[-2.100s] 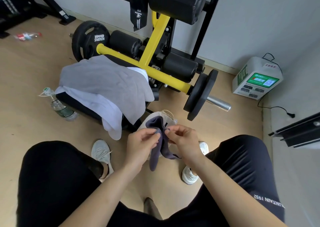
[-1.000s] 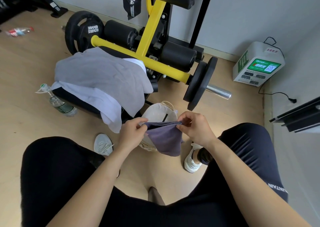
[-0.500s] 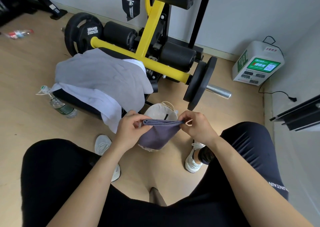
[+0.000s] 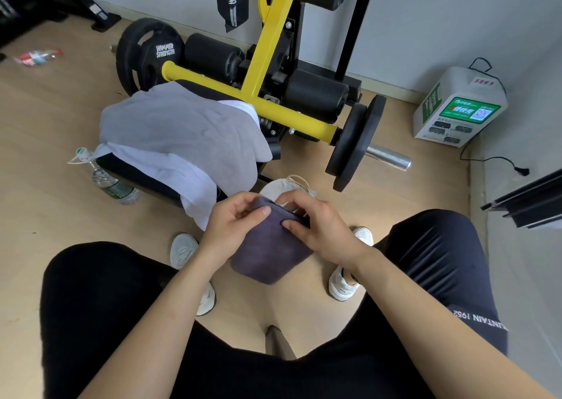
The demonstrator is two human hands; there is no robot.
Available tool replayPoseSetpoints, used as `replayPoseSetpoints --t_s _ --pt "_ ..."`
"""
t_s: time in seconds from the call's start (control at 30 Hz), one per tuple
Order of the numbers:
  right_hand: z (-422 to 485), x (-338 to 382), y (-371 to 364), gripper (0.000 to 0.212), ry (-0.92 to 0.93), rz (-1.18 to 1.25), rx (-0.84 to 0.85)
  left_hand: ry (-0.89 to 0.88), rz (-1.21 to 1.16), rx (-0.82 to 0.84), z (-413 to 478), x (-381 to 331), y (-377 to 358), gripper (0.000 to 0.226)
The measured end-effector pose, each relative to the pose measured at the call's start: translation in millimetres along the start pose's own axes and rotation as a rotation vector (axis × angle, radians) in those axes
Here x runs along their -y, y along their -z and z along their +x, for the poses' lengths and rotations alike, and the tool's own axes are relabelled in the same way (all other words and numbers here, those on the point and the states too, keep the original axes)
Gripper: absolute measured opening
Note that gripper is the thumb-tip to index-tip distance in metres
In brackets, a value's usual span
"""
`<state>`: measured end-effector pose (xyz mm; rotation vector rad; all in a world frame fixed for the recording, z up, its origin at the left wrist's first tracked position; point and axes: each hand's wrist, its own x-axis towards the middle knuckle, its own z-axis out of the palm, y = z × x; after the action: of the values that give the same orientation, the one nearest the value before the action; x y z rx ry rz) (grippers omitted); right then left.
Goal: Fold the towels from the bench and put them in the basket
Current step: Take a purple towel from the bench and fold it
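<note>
Together, left hand (image 4: 234, 227), right hand (image 4: 322, 227), pinching towel (image 4: 267, 259)

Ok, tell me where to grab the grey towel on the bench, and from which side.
Take the grey towel by its near hanging edge, coming from the person's side. That edge drapes free over the bench on top of the white towel, so it should lift off alone; the far edge lies by the yellow bar.
</note>
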<state>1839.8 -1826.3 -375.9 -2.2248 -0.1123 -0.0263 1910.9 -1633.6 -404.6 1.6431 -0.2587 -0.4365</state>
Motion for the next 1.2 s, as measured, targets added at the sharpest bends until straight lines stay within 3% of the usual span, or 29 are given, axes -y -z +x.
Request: replayPoseSetpoints --t_s 0.27,0.47,0.6,0.7,0.8,0.9,1.03,1.2 --pt "-6.5 -0.2 6.6 0.035 0.089 -0.023 0.074 0.024 -0.014 0.158 -1.0 1.2 1.5 0.019" --pt "-13.7 2.9 32.2 0.038 0.017 0.125 -0.048 0.128 0.144 0.263 -0.7 18.1 -4.6 0.048" --pt "-13.2 -12.1 52.5 0.035 -0.046 0.143 -0.177 0.180 0.323 0.292 0.2 34.4 -12.0 0.037" --pt "-13.8 -18.9 65.9 0.033 -0.055 0.152 -0.277 0.219 0.385 0.321 1.4 47.7 -13.3 0.042" --pt "-14.9 -25.2 77.8 0.035 -0.065 0.125 -0.347 0.235 0.451 0.359 2.2 61.2 -13.8 0.026" --pt "-17.0 -34.9 86.1 0.041 -0.110 0.025 -0.397 0.247 0.537 0.322 3.4 66.4 -13.4 0.011" --pt "-18.2 -52.5 94.7 0.044 -0.217 -0.111 -0.453 0.313 0.545 0.244 8.3 72.5 -4.0 0.017" --pt "-17.8 -68.3 103.7 0.042 -0.352 -0.138 -0.563 0.311 0.348 0.081 10.4 62.1 4.9 0.003"
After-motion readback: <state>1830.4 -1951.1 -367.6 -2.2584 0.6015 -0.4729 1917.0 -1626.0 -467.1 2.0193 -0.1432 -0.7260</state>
